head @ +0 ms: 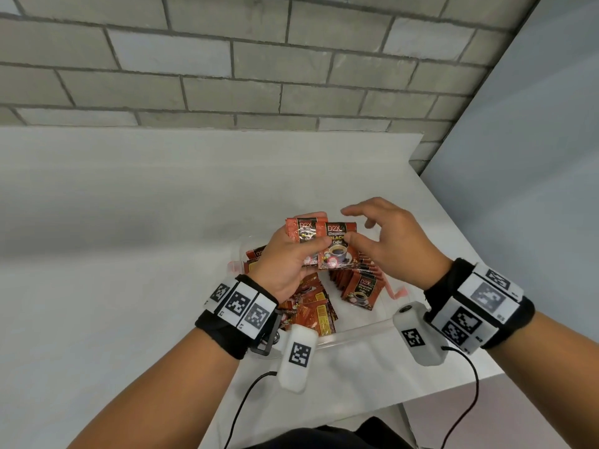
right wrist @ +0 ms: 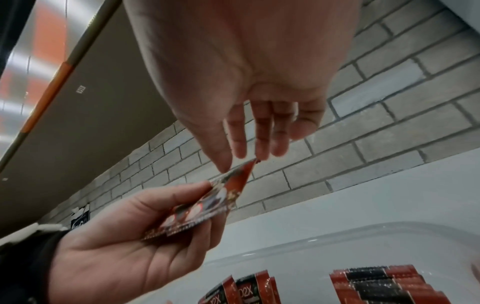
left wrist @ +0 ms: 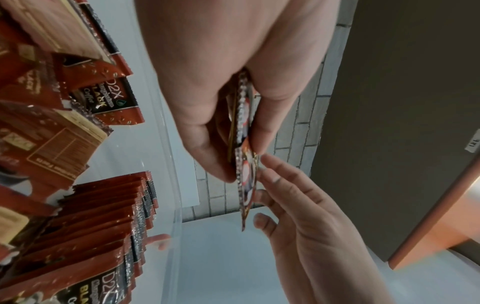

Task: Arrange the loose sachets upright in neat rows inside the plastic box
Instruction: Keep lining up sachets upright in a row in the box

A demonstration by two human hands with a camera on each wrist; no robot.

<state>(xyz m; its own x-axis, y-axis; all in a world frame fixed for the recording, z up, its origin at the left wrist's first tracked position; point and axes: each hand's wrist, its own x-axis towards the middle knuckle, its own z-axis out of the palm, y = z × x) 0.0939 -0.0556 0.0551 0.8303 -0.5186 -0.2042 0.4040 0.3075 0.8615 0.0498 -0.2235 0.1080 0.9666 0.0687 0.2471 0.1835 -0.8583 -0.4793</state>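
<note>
- The white table carries the clear plastic box, your landmark; it sits right in front of you.
- Inside the box, a neat upright row stands on its right side; loose sachets lie jumbled on its left.
- Above the box, your left hand pinches a few held sachets between thumb and fingers.
- Your right hand is spread and relaxed, its fingertips at the front sachet's corner.
- They look light, thin, floppy and slick: pinch a sealed edge, not the soft middle.
</note>
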